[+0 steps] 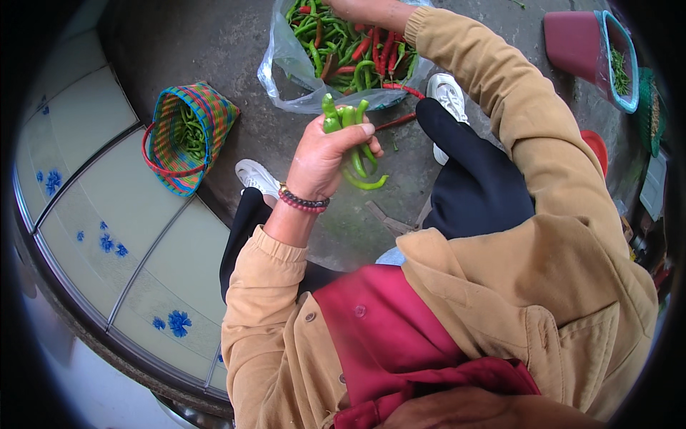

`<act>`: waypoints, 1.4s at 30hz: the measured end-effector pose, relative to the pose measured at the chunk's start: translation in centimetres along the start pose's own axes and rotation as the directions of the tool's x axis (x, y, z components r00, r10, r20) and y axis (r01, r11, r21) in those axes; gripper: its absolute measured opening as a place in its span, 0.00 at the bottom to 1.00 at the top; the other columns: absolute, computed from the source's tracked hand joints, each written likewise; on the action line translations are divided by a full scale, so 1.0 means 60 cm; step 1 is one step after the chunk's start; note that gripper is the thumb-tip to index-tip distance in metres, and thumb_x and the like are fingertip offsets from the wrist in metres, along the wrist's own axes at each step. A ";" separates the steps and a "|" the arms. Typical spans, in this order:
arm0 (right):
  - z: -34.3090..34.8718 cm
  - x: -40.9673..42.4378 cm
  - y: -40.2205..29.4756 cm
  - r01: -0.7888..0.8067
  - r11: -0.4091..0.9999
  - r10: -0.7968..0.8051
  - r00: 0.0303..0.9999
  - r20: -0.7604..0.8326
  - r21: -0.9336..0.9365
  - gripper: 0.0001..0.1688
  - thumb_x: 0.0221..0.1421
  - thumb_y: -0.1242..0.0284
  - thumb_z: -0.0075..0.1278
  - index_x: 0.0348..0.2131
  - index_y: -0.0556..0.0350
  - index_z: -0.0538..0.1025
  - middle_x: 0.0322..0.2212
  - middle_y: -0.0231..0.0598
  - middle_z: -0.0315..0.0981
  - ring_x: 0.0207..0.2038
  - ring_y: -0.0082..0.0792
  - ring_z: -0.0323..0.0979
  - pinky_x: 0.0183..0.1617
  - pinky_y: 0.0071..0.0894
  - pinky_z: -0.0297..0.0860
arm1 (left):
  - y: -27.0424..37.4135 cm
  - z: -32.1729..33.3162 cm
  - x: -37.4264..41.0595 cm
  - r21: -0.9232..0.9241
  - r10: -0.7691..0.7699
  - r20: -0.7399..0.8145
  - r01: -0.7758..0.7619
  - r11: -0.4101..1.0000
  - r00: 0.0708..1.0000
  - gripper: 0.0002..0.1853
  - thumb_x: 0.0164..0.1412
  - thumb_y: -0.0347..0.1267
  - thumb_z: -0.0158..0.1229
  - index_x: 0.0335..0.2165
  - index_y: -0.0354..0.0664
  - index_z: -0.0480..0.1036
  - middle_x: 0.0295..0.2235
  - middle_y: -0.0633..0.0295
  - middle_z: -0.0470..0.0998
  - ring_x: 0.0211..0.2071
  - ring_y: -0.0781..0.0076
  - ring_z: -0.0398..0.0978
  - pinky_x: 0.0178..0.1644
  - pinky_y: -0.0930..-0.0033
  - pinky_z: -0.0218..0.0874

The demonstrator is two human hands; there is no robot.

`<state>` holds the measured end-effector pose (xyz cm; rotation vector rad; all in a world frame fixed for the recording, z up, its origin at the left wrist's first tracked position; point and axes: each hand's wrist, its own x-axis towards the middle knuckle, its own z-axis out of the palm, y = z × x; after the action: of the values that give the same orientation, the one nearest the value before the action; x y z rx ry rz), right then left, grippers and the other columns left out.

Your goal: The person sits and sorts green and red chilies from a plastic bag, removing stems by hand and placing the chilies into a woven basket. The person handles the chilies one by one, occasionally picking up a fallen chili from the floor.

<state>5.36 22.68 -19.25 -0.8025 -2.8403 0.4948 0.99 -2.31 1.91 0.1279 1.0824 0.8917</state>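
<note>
My left hand [337, 145] is closed around a bunch of several green chili peppers [348, 115], their cut-looking ends up and curved tips hanging below the fingers. Just beyond it, a clear plastic bag [284, 86] lies open on the floor, full of green and red chili peppers [343, 53]. Over the bag's far side reaches my right hand [348, 6], cut off by the top edge of the picture, so its fingers are hidden. Two red chilies, one bright [404, 88] and one darker [396, 121], lie at the bag's near side.
To the left, a colorful woven basket [222, 118] with a red handle lies tipped, green chilies [192, 134] inside. Cabinet panels with blue flowers [112, 244] line the left. On the right are a lined maroon bin [571, 45] holding green scraps and a red object [595, 153].
</note>
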 end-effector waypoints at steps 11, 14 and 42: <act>-0.015 -0.029 -0.019 0.059 0.998 -0.052 0.981 0.186 -0.032 0.09 0.33 0.66 0.56 0.17 0.52 0.76 0.16 0.43 0.72 0.23 0.43 0.74 0.26 0.39 0.68 | 0.000 -0.005 0.000 -0.022 -0.029 -0.039 0.029 0.999 0.999 0.07 0.54 0.26 0.55 0.33 0.35 0.67 0.24 0.59 0.73 0.27 0.70 0.74 0.36 0.67 0.68; -0.044 -0.043 -0.034 0.000 0.968 -0.026 0.994 0.104 0.251 0.11 0.35 0.67 0.55 0.19 0.56 0.76 0.16 0.46 0.72 0.23 0.44 0.73 0.26 0.37 0.68 | -0.003 -0.010 0.000 -0.059 -0.016 -0.063 0.012 0.998 0.998 0.07 0.54 0.25 0.55 0.33 0.35 0.68 0.25 0.59 0.73 0.28 0.69 0.74 0.37 0.66 0.69; -0.190 -0.242 -0.153 -0.549 -0.331 -0.007 0.815 0.580 0.768 0.27 0.59 0.52 0.43 0.17 0.52 0.65 0.09 0.20 0.48 0.11 0.14 0.43 0.14 0.18 0.41 | 0.010 0.002 0.015 -0.062 0.193 -0.041 -0.195 0.979 0.980 0.11 0.52 0.21 0.52 0.36 0.35 0.64 0.34 0.55 0.72 0.32 0.69 0.73 0.38 0.67 0.67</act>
<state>15.84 10.70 -6.16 -0.8976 -1.0421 2.7374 0.91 -1.29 1.63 0.1662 1.0840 1.1072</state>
